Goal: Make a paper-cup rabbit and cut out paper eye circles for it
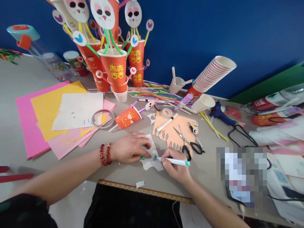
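In my right hand (175, 164) is a white marker (177, 161) with a green end. Its tip rests on a small green drawing (155, 157) inside a circle on a cut scrap of white paper (152, 145). My left hand (131, 147), with red beads at the wrist, lies on the paper's left edge with fingers curled. A small green marker cap (142, 157) sticks out between its thumb and index finger. Below the drawing, another circle (158, 165) is outlined on the same scrap. Black-handled scissors (187, 144) lie open on peach paper (161, 122) beyond my right hand.
Red paper-cup figures (116, 68) with white faces stand at the back left. One cup (128, 117) lies on its side near a grey tape roll (103, 119). Coloured sheets (26, 126) lie left. A cup stack (211, 76), glue gun (222, 114) and pixelated patch (242, 177) are right.
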The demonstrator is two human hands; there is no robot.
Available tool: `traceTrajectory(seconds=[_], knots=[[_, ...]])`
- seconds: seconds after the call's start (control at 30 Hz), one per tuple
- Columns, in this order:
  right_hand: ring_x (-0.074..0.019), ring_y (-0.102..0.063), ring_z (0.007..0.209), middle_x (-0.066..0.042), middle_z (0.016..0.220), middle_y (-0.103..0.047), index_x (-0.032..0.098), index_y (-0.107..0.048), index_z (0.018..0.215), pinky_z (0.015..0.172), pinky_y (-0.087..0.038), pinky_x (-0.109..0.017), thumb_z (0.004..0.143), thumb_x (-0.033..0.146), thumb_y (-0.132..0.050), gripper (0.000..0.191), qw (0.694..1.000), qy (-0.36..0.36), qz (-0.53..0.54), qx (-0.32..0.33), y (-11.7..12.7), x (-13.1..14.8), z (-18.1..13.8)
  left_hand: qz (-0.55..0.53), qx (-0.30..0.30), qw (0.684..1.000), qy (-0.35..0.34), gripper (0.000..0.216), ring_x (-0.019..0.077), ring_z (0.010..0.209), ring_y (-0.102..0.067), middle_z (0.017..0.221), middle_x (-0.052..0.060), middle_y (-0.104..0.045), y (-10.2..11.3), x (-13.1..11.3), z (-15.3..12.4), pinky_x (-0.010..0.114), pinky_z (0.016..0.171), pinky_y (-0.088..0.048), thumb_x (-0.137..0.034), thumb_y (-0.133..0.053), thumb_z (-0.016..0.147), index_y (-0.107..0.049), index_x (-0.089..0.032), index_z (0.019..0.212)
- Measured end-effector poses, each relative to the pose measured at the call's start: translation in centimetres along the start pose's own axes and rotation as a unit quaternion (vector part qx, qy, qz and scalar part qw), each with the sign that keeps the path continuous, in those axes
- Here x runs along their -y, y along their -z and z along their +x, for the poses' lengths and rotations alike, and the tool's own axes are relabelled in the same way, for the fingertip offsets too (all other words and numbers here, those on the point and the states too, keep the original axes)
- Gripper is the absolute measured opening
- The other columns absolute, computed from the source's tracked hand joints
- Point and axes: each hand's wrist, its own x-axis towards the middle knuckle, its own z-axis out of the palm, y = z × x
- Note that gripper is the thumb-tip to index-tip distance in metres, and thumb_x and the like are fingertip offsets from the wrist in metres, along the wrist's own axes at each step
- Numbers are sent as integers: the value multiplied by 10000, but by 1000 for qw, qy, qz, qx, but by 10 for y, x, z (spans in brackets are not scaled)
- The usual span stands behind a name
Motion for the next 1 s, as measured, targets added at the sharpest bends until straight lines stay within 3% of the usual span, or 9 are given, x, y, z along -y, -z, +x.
traceTrajectory(seconds=[1.0], knots=[[-115,-471,480,38,538,-526,214,-489,636,499,-347,-240,759,144,-489,141,1000,14,-2,8,-1,0,2,2,-4,1000,0,280,231,971,-544,1055,70,-619,0,0,0,387,893,-416,-135,-535,818,-676,-270,1019]])
